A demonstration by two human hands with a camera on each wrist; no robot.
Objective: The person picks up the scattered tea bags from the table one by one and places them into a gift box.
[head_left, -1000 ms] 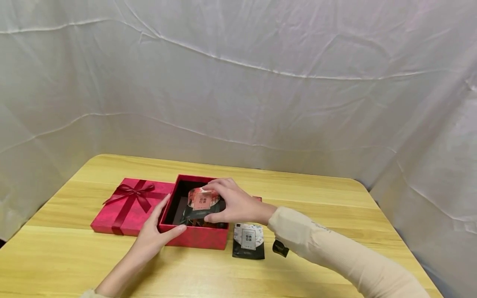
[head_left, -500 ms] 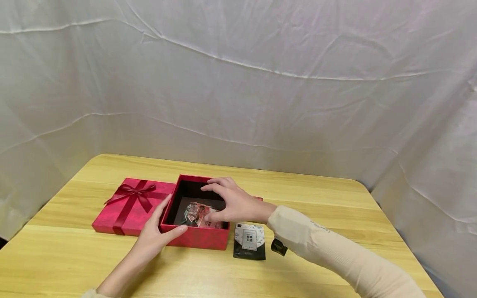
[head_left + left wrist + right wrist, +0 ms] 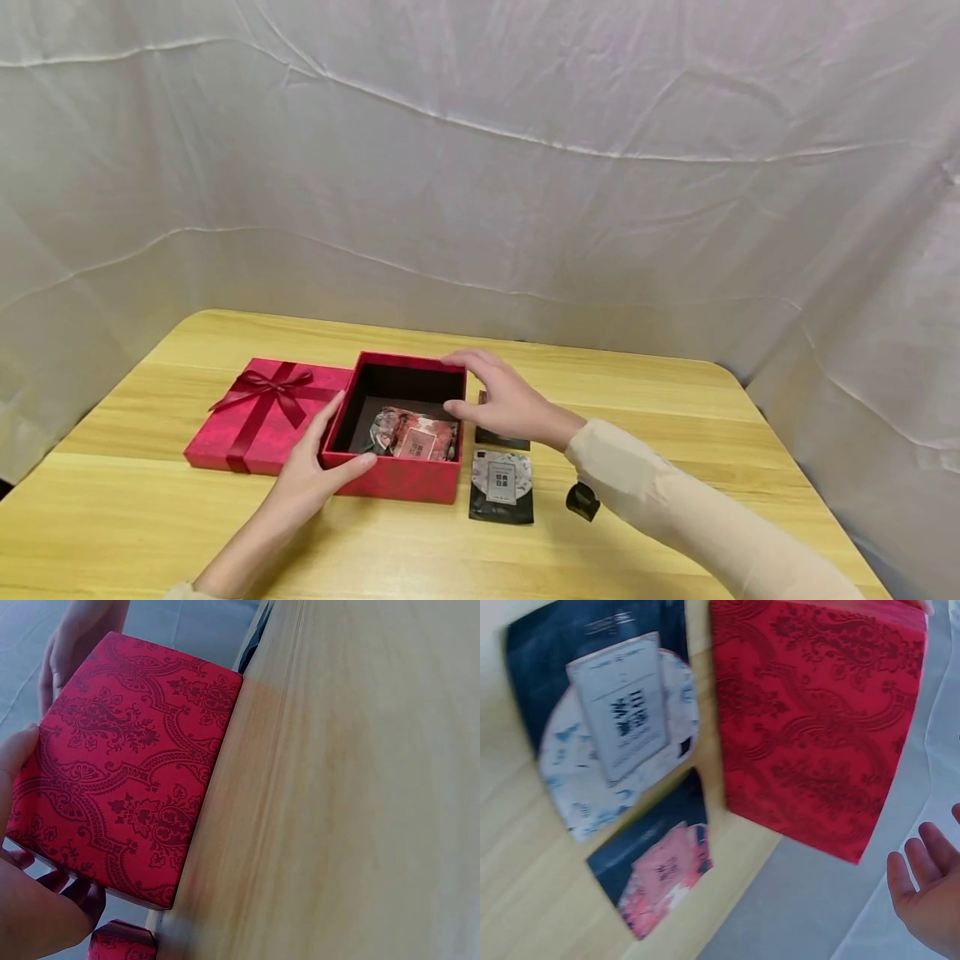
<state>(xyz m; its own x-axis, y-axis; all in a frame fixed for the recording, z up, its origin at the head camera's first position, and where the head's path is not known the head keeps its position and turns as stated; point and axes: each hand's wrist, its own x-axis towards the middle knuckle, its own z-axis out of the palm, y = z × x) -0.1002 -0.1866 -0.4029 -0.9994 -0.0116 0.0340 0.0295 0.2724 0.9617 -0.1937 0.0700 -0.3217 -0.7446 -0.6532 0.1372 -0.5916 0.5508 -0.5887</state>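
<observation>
A red patterned gift box (image 3: 397, 482) stands uncovered on the table. My left hand (image 3: 315, 467) grips its front left corner, thumb at the front rim and fingers along the left side. Inside, red-and-black tea packets (image 3: 420, 435) lie towards the front. Over the box's right rim is my right hand (image 3: 513, 404), holding nothing, its thumb and fingers spread apart. Just right of the box, a white-and-black tea packet (image 3: 501, 487) lies flat. Another red-and-black tea packet (image 3: 667, 862) lies behind it, partly covered by my right hand in the head view.
The red lid (image 3: 258, 421) with its dark red ribbon bow lies against the box's left side. A wooden table (image 3: 652, 400) carries everything, and a pale cloth (image 3: 480, 183) hangs behind its far edge.
A red tea packet held by my right hand over the box has dropped inside. The right hand has since drawn back to the right rim. My left hand has stayed in place.
</observation>
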